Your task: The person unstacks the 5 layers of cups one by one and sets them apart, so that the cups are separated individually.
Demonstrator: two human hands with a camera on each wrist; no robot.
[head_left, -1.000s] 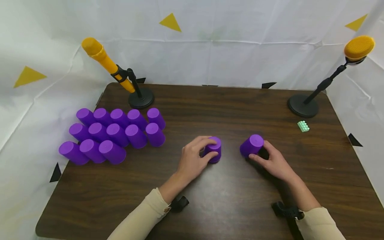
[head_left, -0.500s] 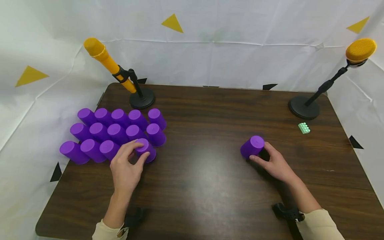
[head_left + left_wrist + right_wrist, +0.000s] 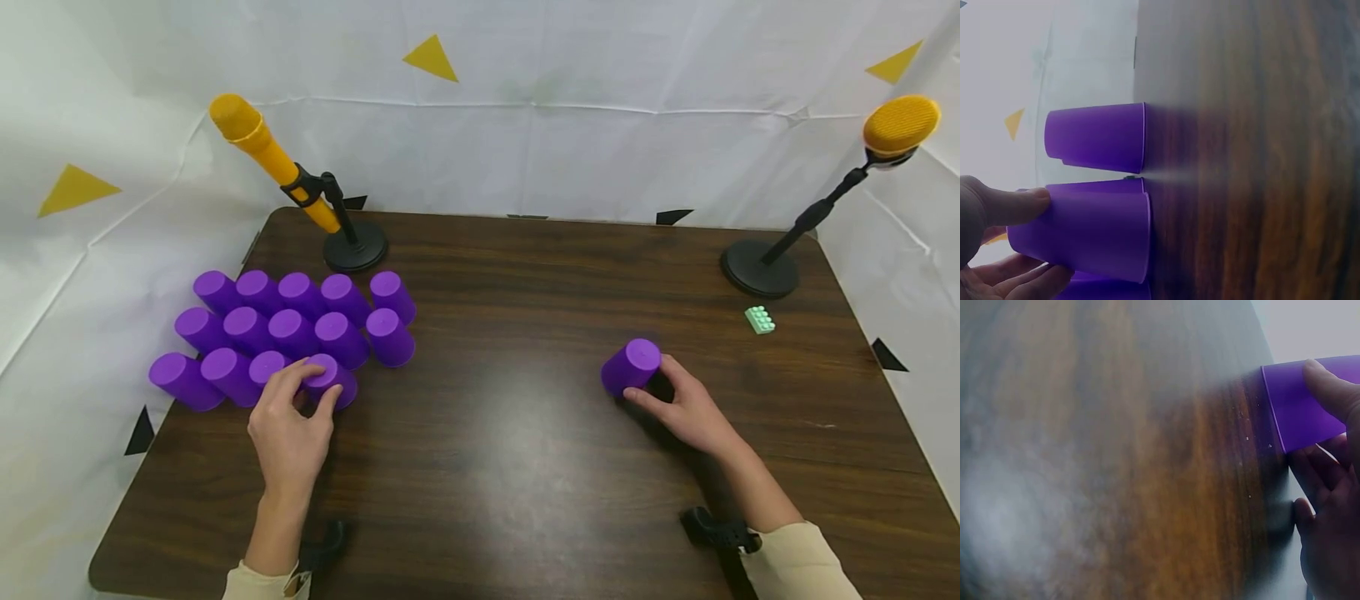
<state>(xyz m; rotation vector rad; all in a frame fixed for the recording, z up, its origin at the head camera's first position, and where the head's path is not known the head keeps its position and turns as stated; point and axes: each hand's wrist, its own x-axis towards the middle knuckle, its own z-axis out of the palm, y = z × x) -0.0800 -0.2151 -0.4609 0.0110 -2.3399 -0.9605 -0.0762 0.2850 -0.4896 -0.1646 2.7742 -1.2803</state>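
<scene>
With thumb and fingers, my left hand (image 3: pixel 291 437) grips an upside-down purple cup (image 3: pixel 332 383) at the right end of the front row of cups. In the left wrist view the rim of this cup (image 3: pixel 1094 234) is down at the tabletop, and another purple cup (image 3: pixel 1097 136) stands apart from it. Several more upside-down purple cups (image 3: pixel 343 340) stand in three rows around and behind that hand. Over on the right, my right hand (image 3: pixel 693 412) holds a single upside-down purple cup (image 3: pixel 632 367) between thumb and fingers, its rim on the wood in the right wrist view.
A yellow microphone (image 3: pixel 273 158) on a black stand is behind the cups at the back left. At the back right stands a round yellow microphone (image 3: pixel 900 127), with a small mint-green toy brick (image 3: pixel 761 320) before its base. White sheeting borders the brown table (image 3: pixel 510 483).
My left hand carried a cup from the middle of the table leftward to the front row, then slid it slightly further left beside its neighbour. The right hand and its cup stayed put.
</scene>
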